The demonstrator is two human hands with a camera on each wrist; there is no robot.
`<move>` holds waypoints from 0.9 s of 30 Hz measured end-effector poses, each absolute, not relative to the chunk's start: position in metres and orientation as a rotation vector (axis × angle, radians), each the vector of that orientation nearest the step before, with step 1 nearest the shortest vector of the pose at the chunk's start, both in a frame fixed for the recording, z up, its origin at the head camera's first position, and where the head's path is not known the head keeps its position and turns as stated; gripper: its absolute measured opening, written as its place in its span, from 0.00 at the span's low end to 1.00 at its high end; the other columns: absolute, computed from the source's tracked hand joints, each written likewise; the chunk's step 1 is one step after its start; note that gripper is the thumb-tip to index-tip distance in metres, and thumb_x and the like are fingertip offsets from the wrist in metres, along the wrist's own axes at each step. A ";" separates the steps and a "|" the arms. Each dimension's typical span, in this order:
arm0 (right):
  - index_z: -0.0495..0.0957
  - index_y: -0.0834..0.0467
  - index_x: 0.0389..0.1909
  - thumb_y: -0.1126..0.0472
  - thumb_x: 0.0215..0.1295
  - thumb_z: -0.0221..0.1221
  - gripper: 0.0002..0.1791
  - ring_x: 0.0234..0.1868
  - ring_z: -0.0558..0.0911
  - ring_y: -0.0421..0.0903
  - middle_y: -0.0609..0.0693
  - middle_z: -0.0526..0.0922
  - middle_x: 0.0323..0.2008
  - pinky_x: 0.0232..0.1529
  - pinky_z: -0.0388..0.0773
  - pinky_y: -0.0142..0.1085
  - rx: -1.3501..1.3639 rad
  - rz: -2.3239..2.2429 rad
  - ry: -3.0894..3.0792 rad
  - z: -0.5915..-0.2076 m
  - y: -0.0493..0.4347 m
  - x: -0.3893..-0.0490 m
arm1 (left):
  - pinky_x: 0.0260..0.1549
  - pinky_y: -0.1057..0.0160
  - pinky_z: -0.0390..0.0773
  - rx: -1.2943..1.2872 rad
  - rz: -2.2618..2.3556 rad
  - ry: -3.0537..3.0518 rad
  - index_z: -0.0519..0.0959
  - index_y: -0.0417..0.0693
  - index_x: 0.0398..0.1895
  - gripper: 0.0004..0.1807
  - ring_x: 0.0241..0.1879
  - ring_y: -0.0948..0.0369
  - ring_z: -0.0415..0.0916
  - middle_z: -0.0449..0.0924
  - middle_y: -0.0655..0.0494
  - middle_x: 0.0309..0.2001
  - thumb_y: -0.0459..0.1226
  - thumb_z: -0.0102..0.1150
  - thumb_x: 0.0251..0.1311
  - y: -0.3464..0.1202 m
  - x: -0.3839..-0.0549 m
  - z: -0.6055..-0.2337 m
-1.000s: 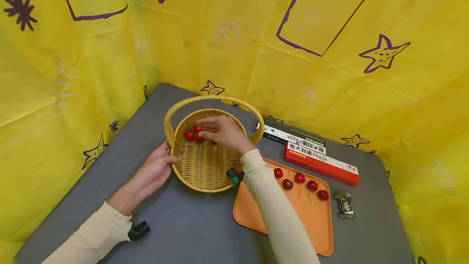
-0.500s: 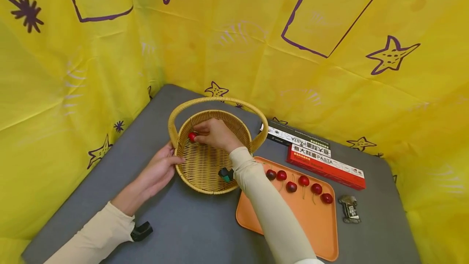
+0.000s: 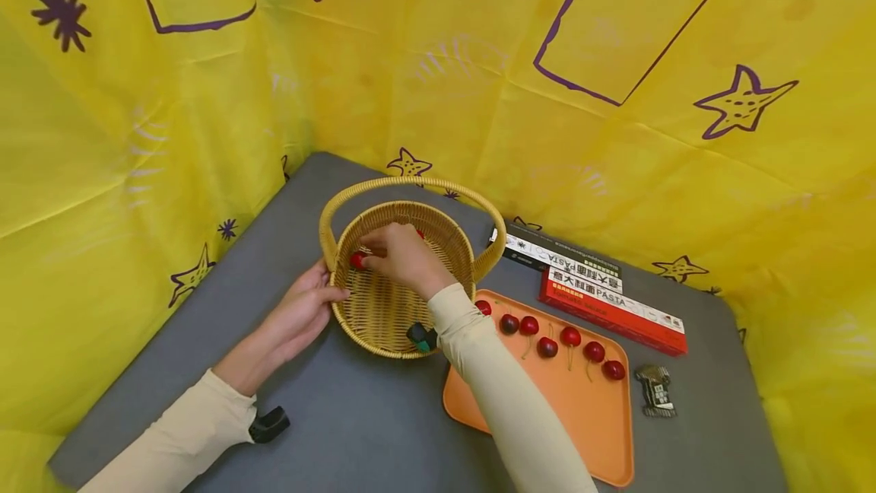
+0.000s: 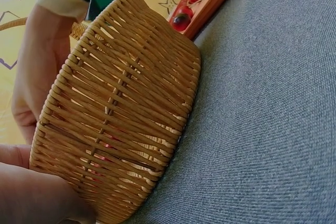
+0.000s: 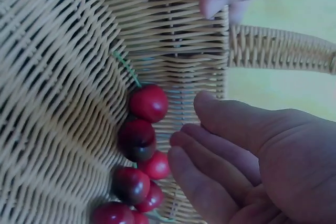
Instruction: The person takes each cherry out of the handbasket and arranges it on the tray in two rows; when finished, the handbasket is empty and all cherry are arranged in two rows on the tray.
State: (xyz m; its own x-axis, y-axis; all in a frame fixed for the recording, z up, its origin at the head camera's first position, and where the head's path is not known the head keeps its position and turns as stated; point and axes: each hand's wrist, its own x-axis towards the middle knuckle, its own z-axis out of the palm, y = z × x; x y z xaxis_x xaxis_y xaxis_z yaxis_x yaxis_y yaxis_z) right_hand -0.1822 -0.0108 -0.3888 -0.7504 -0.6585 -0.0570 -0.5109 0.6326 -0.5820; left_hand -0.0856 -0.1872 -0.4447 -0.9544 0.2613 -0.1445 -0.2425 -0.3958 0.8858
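My left hand (image 3: 301, 314) grips the near-left side of a round wicker basket (image 3: 376, 314), thumb over the rim and fingers outside. Inside the basket reaches my right hand (image 3: 405, 256), its fingertips beside a red cherry (image 3: 358, 260). In the right wrist view that hand's thumb stands apart from its loosely bent fingers (image 5: 202, 182), with nothing between them. Several cherries (image 5: 148, 102) lie in a row where basket floor meets wall, right at those fingertips; one has a green stem. From the head, the right hand hides most of them.
An orange tray (image 3: 582, 432) with several stemmed cherries (image 3: 547, 347) lies right of the basket, partly under the right sleeve. Behind it are a red pasta box (image 3: 609, 314) and a black one (image 3: 561, 256). A small toy car (image 3: 655, 390) stands at the far right. The basket's tall handle (image 3: 411, 182) arches up.
My right hand has moved slightly lower inside the basket, and its fingers now cover cherries that showed before. More cherries on the tray show beside the sleeve. My left hand keeps its grip.
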 end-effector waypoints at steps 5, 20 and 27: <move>0.87 0.60 0.58 0.62 0.71 0.68 0.17 0.55 0.88 0.44 0.51 0.89 0.55 0.53 0.82 0.30 -0.959 -0.830 2.540 -0.390 -0.009 -0.179 | 0.81 0.48 0.34 0.022 2.404 1.513 0.30 0.42 0.86 0.49 0.84 0.52 0.32 0.34 0.47 0.87 0.17 0.38 0.68 -0.190 -0.085 -0.443; 0.88 0.59 0.57 0.65 0.70 0.68 0.16 0.56 0.87 0.42 0.51 0.90 0.53 0.54 0.80 0.26 -0.980 -0.775 2.539 -0.404 -0.015 -0.187 | 0.81 0.48 0.33 0.028 2.377 1.511 0.29 0.41 0.86 0.49 0.84 0.53 0.31 0.33 0.47 0.86 0.16 0.38 0.67 -0.187 -0.087 -0.444; 0.84 0.63 0.62 0.66 0.69 0.69 0.21 0.60 0.86 0.47 0.56 0.87 0.57 0.58 0.81 0.29 -0.933 -0.839 2.473 -0.412 -0.010 -0.195 | 0.81 0.48 0.35 0.039 2.393 1.490 0.29 0.41 0.86 0.48 0.84 0.51 0.32 0.32 0.45 0.86 0.16 0.38 0.68 -0.187 -0.087 -0.443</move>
